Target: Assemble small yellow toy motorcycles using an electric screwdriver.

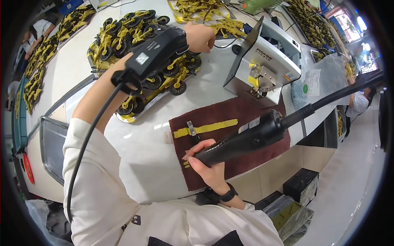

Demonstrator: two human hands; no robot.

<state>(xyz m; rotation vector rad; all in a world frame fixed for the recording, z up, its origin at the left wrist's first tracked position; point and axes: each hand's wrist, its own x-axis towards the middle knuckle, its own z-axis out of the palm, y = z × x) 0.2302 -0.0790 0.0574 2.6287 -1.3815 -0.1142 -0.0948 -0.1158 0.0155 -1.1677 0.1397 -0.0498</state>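
My right hand [211, 172] is wrapped round the lower end of a black electric screwdriver [250, 137], held slanting above a dark red cloth mat [262, 160]. Its thick cable runs off to the upper right. My left arm stretches far forward, and the left hand [200, 37] is closed with curled fingers beside a tray of yellow-and-black wheeled assemblies [154, 80]. Whatever those fingers hold, if anything, is hidden. On the mat lies a strip of yellow tape [219, 125] with a small metal piece [191, 128] across it.
A silver box-shaped machine [262, 61], probably a screw feeder, stands behind the mat. Yellow parts [201, 10] are heaped at the back. A clear plastic bag [324, 78] lies at the right, an empty metal tray [53, 141] at the left. Co-workers [39, 33] are at the sides.
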